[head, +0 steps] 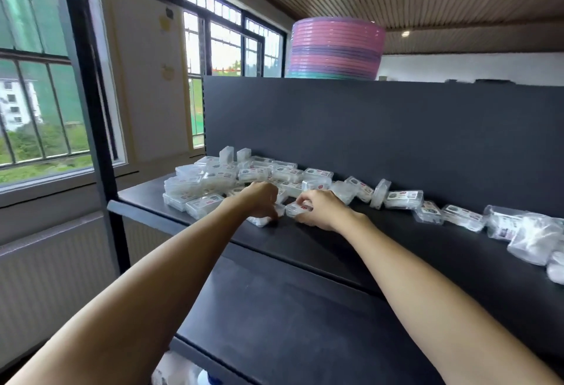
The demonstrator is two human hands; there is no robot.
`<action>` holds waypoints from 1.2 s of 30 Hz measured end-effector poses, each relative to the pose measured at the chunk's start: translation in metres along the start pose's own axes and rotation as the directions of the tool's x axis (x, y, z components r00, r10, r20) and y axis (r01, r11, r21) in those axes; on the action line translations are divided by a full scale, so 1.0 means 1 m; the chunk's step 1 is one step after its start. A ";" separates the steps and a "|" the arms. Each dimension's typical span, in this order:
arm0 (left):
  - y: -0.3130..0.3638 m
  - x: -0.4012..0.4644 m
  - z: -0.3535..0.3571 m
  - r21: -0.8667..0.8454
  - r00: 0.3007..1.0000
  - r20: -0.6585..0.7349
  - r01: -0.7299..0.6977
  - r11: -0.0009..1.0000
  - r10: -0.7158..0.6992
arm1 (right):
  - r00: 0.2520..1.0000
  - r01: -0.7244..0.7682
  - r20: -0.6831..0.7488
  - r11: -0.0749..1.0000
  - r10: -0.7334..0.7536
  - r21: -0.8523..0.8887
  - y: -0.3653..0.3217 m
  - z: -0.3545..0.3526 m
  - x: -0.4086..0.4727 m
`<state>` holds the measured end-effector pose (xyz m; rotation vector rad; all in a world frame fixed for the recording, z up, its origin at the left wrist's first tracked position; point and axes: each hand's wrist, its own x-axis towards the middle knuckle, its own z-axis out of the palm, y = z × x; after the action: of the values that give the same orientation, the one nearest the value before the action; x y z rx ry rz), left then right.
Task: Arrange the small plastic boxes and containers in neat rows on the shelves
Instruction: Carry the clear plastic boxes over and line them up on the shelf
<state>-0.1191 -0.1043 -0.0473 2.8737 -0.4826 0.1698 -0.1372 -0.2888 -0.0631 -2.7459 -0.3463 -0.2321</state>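
Shelf (351, 241): dark, waist-high, with a dark back panel.
Small plastic boxes (232, 177): clear and labelled, heaped at the shelf's far left; a loose line trails off to the right, boxes lying at mixed angles.
Left hand (262, 200): fingers curled down onto a clear box (259, 220) at the heap's near edge.
Right hand (320, 209): just beside the left, pinching a second box (295, 209), apparently long side across the shelf.
Key relation: the heap lies directly beyond both hands, nearer the left; the stragglers lie well right.
Above: stacked pink basins (335, 48).
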 end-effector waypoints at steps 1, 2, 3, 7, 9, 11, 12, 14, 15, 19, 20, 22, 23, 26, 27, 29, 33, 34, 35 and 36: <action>0.000 0.002 0.001 -0.032 1.000 -0.014 -0.018 0.999 0.018 | 0.999 -0.010 -0.030 1.000 0.010 -0.009 0.001 -0.003 -0.005; 0.002 0.003 0.002 -0.058 0.999 -0.023 -0.038 0.998 0.037 | 0.998 -0.021 -0.059 1.000 0.020 -0.008 0.002 -0.005 -0.010; 0.005 0.003 0.002 -0.073 0.998 -0.034 -0.062 0.995 0.060 | 0.996 -0.037 -0.081 0.999 0.038 0.003 0.004 -0.008 -0.016; 0.020 0.005 0.005 -0.167 0.981 -0.110 -0.179 0.970 0.162 | 0.978 -0.111 -0.181 0.994 0.106 -0.017 0.008 -0.022 -0.043; 0.031 0.005 0.007 -0.220 0.965 -0.136 -0.251 0.943 0.225 | 0.959 -0.141 -0.252 0.989 0.126 -0.043 0.012 -0.028 -0.059; 0.045 0.004 0.010 -0.258 0.944 -0.151 -0.323 0.911 0.293 | 0.938 -0.196 -0.298 0.980 0.176 -0.040 0.016 -0.032 -0.079; 0.053 0.003 0.011 -0.265 0.932 -0.154 -0.358 0.895 0.327 | 0.927 -0.224 -0.316 0.974 0.200 -0.040 0.019 -0.035 -0.089; 0.071 0.000 0.015 -0.270 0.906 -0.157 -0.421 0.866 0.392 | 0.904 -0.278 -0.351 0.960 0.245 -0.045 0.024 -0.040 -0.111; 0.080 -0.002 0.018 -0.271 0.891 -0.163 -0.454 0.849 0.424 | 0.889 -0.302 -0.373 0.952 0.264 -0.047 0.027 -0.042 -0.122; 0.120 -0.014 0.025 -0.252 0.824 -0.178 -0.566 0.785 0.538 | 0.818 -0.430 -0.433 0.903 0.380 -0.020 0.035 -0.049 -0.175; 0.130 -0.018 0.027 -0.260 0.812 -0.174 -0.584 0.769 0.557 | 0.798 -0.463 -0.440 0.886 0.410 -0.014 0.037 -0.051 -0.189; 0.150 -0.026 0.031 -0.275 0.784 -0.173 -0.620 0.735 0.597 | 0.772 -0.516 -0.446 0.856 0.453 -0.023 0.040 -0.056 -0.216; 0.161 -0.031 0.032 -0.275 0.764 -0.178 -0.644 0.714 0.620 | 0.759 -0.536 -0.454 0.844 0.466 -0.029 0.042 -0.060 -0.230; 0.194 -0.046 0.037 -0.289 0.712 -0.195 -0.699 0.654 0.674 | 0.719 -0.587 -0.487 0.809 0.496 -0.042 0.046 -0.073 -0.270; 0.205 -0.051 0.038 -0.283 0.696 -0.189 -0.714 0.640 0.693 | 0.704 -0.606 -0.498 0.794 0.506 -0.050 0.046 -0.078 -0.282; 0.228 -0.062 0.041 -0.252 0.655 -0.180 -0.752 0.609 0.734 | 0.669 -0.647 -0.520 0.760 0.531 -0.056 0.048 -0.086 -0.307; 0.270 -0.089 0.044 -0.220 0.599 -0.188 -0.798 0.561 0.779 | 0.609 -0.698 -0.547 0.715 0.575 -0.025 0.055 -0.097 -0.358; 0.280 -0.096 0.046 -0.214 0.589 -0.184 -0.805 0.553 0.787 | 0.598 -0.705 -0.556 0.709 0.577 -0.023 0.058 -0.100 -0.371; 0.291 -0.103 0.048 -0.213 0.582 -0.171 -0.810 0.547 0.795 | 0.588 -0.712 -0.567 0.701 0.577 -0.025 0.060 -0.102 -0.383; 0.302 -0.111 0.049 -0.216 0.577 -0.156 -0.812 0.542 0.802 | 0.578 -0.718 -0.575 0.695 0.579 -0.022 0.063 -0.105 -0.396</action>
<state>-0.3201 -0.3596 -0.0516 2.1406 -1.6723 0.2756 -0.5107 -0.4673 -0.0683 -2.6636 0.9197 -0.8497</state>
